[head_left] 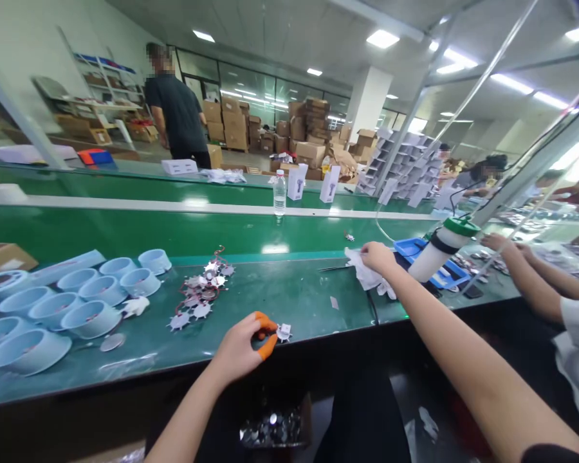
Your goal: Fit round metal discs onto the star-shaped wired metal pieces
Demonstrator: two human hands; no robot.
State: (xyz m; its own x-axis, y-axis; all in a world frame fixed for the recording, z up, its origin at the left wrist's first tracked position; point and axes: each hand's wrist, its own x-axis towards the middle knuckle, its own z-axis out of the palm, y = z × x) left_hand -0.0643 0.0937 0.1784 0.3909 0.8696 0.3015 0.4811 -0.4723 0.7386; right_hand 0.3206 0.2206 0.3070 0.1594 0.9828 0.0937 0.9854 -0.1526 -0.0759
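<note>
My left hand [245, 341], with orange covers on its fingertips, pinches a small silvery star-shaped part [284, 332] at the near edge of the green bench. A small white block sits on top of that part. Farther right, my right hand [379, 259] has its fingers closed on a crumpled white tissue [365, 276]; the fingertips are partly hidden. Left of my hands lies a pile of similar star-shaped parts with red wires [203, 289]. Thin dark tweezers [332, 268] rest just left of the tissue.
Several light blue cups [91, 318] crowd the left side. A white bottle with a green lid [446, 247] leans over a blue tray [410, 247] at right. A clear water bottle [280, 193] stands behind. A co-worker's arms [531, 276] are at far right.
</note>
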